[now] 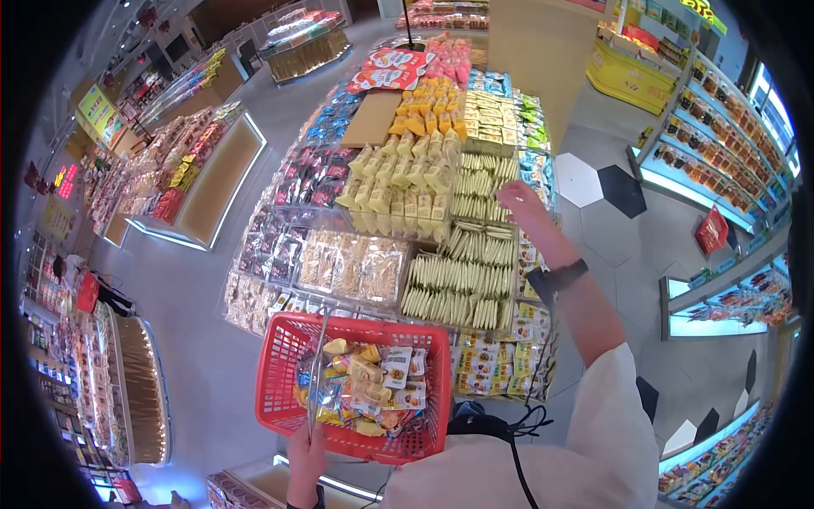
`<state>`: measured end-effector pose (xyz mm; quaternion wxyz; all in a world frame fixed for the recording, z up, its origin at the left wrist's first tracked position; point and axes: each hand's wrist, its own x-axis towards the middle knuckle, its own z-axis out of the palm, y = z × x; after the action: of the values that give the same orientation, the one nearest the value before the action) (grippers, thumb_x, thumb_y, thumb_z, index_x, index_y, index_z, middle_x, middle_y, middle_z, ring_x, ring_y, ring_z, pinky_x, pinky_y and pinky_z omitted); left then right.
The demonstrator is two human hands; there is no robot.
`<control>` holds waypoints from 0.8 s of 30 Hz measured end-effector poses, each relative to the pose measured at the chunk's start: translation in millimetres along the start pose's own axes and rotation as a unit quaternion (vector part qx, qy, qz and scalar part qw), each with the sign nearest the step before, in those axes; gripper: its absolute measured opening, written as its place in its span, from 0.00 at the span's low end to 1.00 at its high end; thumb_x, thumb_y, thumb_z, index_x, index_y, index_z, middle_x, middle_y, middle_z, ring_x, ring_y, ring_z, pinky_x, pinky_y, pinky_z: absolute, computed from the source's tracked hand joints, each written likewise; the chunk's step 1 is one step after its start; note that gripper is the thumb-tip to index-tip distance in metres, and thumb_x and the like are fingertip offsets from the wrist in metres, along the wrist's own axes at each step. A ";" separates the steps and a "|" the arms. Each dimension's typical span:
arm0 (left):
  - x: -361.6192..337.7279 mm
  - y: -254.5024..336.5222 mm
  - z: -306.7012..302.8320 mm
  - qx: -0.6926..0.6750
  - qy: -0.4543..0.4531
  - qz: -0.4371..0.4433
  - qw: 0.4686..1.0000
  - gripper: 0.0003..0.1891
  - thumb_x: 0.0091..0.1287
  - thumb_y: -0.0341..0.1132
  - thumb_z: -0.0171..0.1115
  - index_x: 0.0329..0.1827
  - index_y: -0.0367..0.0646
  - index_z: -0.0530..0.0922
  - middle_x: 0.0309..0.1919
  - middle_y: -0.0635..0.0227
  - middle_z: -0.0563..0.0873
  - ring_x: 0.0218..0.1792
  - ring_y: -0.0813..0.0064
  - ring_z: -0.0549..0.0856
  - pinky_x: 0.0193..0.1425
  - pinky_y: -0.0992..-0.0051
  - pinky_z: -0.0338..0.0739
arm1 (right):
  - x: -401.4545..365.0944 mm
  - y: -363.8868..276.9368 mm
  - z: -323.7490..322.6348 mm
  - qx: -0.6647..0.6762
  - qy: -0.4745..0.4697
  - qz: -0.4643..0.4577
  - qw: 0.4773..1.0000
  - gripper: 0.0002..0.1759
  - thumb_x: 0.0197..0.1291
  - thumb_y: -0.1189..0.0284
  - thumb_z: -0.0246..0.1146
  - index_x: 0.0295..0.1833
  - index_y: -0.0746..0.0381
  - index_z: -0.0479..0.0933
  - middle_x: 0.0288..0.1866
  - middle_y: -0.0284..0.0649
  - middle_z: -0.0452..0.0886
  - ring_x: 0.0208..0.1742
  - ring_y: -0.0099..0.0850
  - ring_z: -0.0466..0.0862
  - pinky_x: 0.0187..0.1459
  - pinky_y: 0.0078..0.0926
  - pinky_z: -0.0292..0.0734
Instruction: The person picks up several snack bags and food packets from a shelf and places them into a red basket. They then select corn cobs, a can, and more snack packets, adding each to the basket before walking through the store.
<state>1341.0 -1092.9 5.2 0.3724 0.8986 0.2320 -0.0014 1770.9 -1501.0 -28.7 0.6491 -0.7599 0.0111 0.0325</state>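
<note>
My left hand (307, 451) is closed round the metal handle (317, 373) of a red plastic shopping basket (270, 373), at its near side. Inside the basket lies a mixed heap of small wrapped snacks (366, 386), in yellow, white, blue and orange. My right hand (521, 206) reaches out over the right side of the display, its fingers curled together beside rows of thin pale-green packets (476, 191). Whatever those fingers hold, if anything, is hidden. Left of that hand stand pale-yellow packs (398, 182) in a clear bin, with more green packets (458, 288) nearer to me.
Purple packets (309, 178), clear-wrapped snacks (352, 267) and yellow-white packets (500, 365) fill other bins. A red-and-white sign (394, 68) tops the display. Lit shelves (721, 140) stand to the right, another snack stand (195, 170) to the left. Grey floor (199, 297) runs between them.
</note>
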 end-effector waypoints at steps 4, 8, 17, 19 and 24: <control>-2.4 8.7 1.9 0.039 0.024 -0.063 0.997 0.16 0.72 0.39 0.55 0.31 0.36 0.78 0.16 0.60 0.73 0.19 0.72 0.74 0.26 0.67 0.66 | 90.5 4.1 29.6 -0.041 0.010 -0.034 0.999 0.31 0.58 0.51 0.69 0.56 0.64 0.74 0.52 0.43 0.79 0.53 0.29 0.79 0.48 0.28 0.77; -8.2 14.2 6.8 0.045 0.053 -0.087 0.994 0.16 0.71 0.39 0.57 0.30 0.35 0.79 0.15 0.64 0.72 0.19 0.76 0.73 0.26 0.68 0.65 | 172.5 -2.6 55.6 -0.190 0.064 -0.124 0.972 0.35 0.54 0.47 0.70 0.53 0.67 0.76 0.56 0.50 0.77 0.58 0.40 0.77 0.56 0.36 0.73; -4.3 8.1 4.9 0.126 -0.006 -0.134 0.983 0.19 0.75 0.45 0.52 0.52 0.38 0.81 0.28 0.45 0.81 0.29 0.49 0.81 0.33 0.57 0.71 | 271.4 1.3 118.0 -0.388 0.062 -0.158 0.906 0.43 0.55 0.38 0.62 0.70 0.53 0.69 0.75 0.42 0.63 0.76 0.52 0.56 0.66 0.68 0.57; -0.9 10.6 3.0 0.120 -0.009 -0.137 0.983 0.18 0.75 0.44 0.52 0.52 0.38 0.81 0.29 0.45 0.82 0.30 0.49 0.82 0.34 0.57 0.72 | 264.6 -24.9 130.7 -0.456 0.034 -0.070 0.887 0.45 0.55 0.36 0.60 0.71 0.52 0.68 0.76 0.40 0.62 0.77 0.53 0.54 0.65 0.74 0.53; 0.3 14.0 6.1 0.119 0.007 -0.154 0.981 0.18 0.75 0.45 0.54 0.51 0.38 0.82 0.36 0.44 0.84 0.37 0.46 0.83 0.39 0.55 0.74 | 265.6 -45.7 145.9 -0.513 0.016 0.006 0.858 0.48 0.54 0.31 0.56 0.74 0.49 0.64 0.77 0.40 0.62 0.79 0.52 0.52 0.63 0.86 0.44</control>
<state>1348.2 -1105.5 10.1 0.2566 0.8900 0.3683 -0.0804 2033.5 -1343.0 -23.3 0.1674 -0.9855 0.0071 0.0253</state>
